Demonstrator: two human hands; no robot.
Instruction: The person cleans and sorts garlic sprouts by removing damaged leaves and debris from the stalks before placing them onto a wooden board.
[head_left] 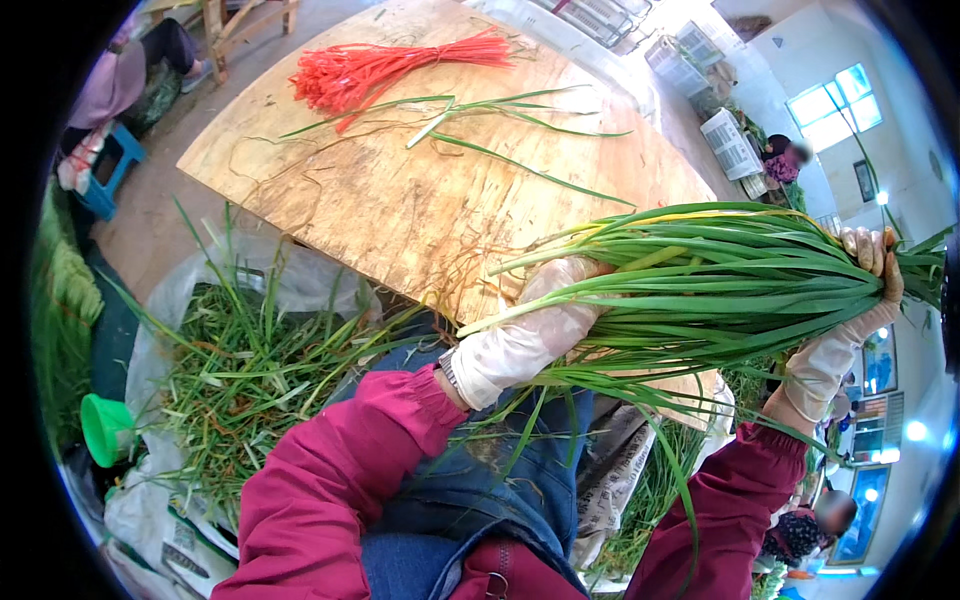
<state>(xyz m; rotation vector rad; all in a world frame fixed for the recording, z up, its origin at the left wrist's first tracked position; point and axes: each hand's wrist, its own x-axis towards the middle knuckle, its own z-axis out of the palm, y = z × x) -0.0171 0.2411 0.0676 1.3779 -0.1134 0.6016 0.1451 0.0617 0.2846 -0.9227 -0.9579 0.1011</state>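
A large bunch of garlic chives is held at a slant over the right part of the wooden board, its pale stem ends to the left. My right hand, in a soiled pale glove, is closed round the gathered leaves near the right end. Toward the stem ends my left hand, gloved in white, holds the bunch; leaves hide most of its fingers. Several loose chive stalks lie on the board beyond my hands.
A bundle of red ties lies at the board's far side. Left of my lap, a plastic-lined heap of green trimmings stands beside a green cup. A blue stool is at the left. Other people sit around the room.
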